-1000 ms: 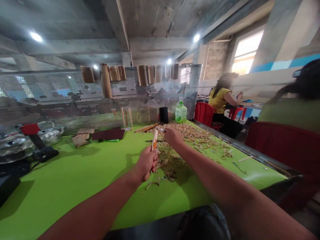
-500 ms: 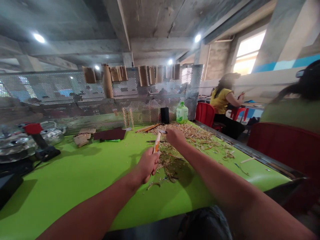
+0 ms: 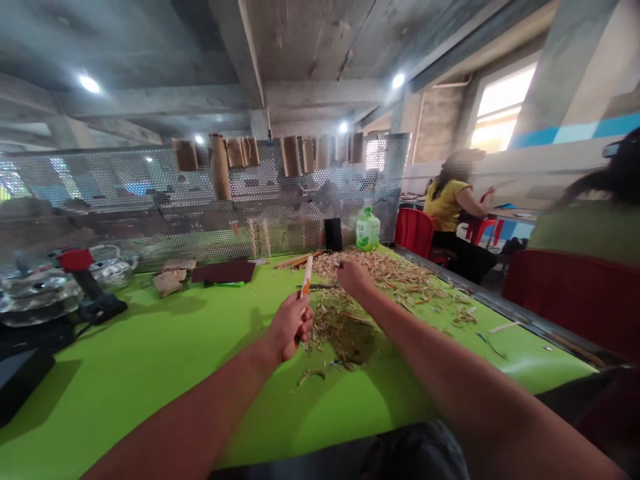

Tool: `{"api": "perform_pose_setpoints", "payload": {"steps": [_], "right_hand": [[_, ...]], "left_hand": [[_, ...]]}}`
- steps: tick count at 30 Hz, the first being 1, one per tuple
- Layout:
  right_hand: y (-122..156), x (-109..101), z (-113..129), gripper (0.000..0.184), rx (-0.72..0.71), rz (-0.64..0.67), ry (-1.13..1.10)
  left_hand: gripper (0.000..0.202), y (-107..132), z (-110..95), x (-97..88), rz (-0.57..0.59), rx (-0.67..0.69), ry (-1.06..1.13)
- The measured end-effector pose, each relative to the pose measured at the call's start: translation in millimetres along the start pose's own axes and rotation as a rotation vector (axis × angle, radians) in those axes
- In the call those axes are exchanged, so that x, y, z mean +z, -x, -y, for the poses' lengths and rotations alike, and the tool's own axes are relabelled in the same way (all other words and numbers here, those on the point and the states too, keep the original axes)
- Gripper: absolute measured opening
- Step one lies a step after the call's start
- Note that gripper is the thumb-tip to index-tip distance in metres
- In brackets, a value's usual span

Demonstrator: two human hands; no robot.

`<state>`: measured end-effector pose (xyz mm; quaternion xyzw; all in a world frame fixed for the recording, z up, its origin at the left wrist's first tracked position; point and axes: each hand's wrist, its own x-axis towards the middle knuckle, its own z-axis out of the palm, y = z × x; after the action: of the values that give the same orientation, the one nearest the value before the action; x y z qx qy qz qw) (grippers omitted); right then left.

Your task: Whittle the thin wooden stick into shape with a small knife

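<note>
Two hands: the left hand [image 3: 289,327] is closed firmly around a slender orange-and-white tool [image 3: 307,277], which is held upright with its upper end above the fist. The right hand [image 3: 355,279] is curled almost shut, and whatever may be gripped is hidden by its fingers.

Tool position: the tool is held near the right hand, just to its left, with no contact seen between them. A thin dark rod [image 3: 315,287] is seen between the hands (whether it rests on the table cannot be told).

Risk: if a blade is carried by the tool (none can be made out), a slip could cut the right hand, given how close the two are held.

Table: wood shavings [image 3: 380,273] are heaped under and beyond the hands on a lime-green table [image 3: 150,393].

Beyond: a green-capped plastic bottle [image 3: 367,230] and a black cup [image 3: 333,235] are placed against a perforated metal screen [image 3: 125,183], from which brown paper sleeves [image 3: 291,157] are hung.

Far right: a co-worker in a yellow shirt [image 3: 445,207] is seated at another table [image 3: 515,215].
</note>
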<state>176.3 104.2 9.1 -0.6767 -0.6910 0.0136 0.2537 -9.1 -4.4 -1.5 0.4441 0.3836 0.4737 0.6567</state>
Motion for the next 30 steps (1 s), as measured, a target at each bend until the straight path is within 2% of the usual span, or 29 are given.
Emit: {"api": "perform_pose_setpoints", "payload": {"steps": [3, 8, 12, 17, 22, 30], "right_hand": [[24, 7, 33, 0.036, -0.226, 0.025, -0.019], [51, 6, 55, 0.033, -0.324, 0.1, 0.108], [54, 6, 56, 0.031, -0.337, 0.088, 0.154], [46, 7, 50, 0.031, -0.31, 0.043, 0.174], [45, 3, 45, 0.033, -0.342, 0.037, 0.181], [47, 8, 48, 0.027, -0.399, 0.021, 0.224]], "left_hand": [[0.019, -6, -2, -5.2, 0.008, 0.052, 0.021], [0.018, -8, -2, -4.7, -0.015, 0.108, 0.047], [0.017, -8, -4, -3.9, -0.035, 0.111, 0.025], [0.014, -3, -5, 0.0, -0.008, 0.113, 0.022], [0.02, 1, -6, 3.3, 0.035, 0.135, 0.0], [0.019, -3, -9, 2.1, -0.019, 0.14, 0.005]]}}
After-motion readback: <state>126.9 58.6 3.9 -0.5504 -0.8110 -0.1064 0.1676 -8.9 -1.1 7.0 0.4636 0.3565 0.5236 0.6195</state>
